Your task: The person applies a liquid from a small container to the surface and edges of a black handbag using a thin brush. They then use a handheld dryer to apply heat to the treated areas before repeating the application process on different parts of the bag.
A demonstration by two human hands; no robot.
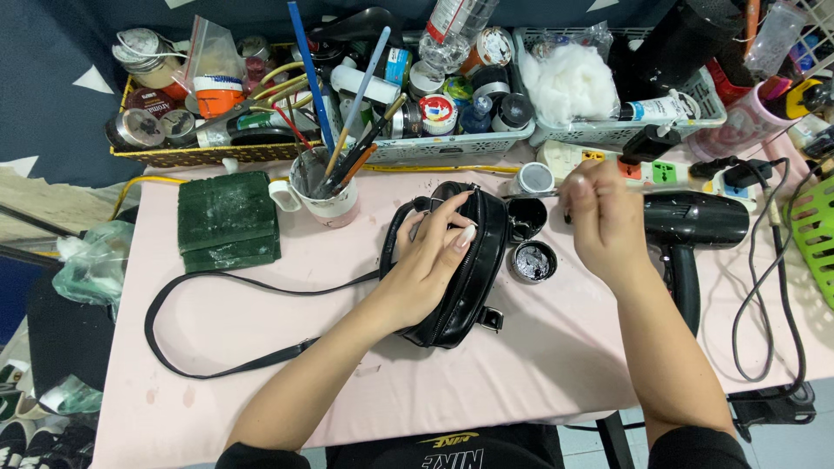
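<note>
l hand [432, 260] on black bag [469, 269], pink table [539, 356]

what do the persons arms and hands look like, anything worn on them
Both forearms are bare from wrist to past the elbow, with dark black sleeve edges showing only at the bottom of the view. The left hand has long, pale-painted nails with squared tips. The right hand shows no ring, watch or bracelet, and neither does the left. No gloves are worn on either hand.
</note>
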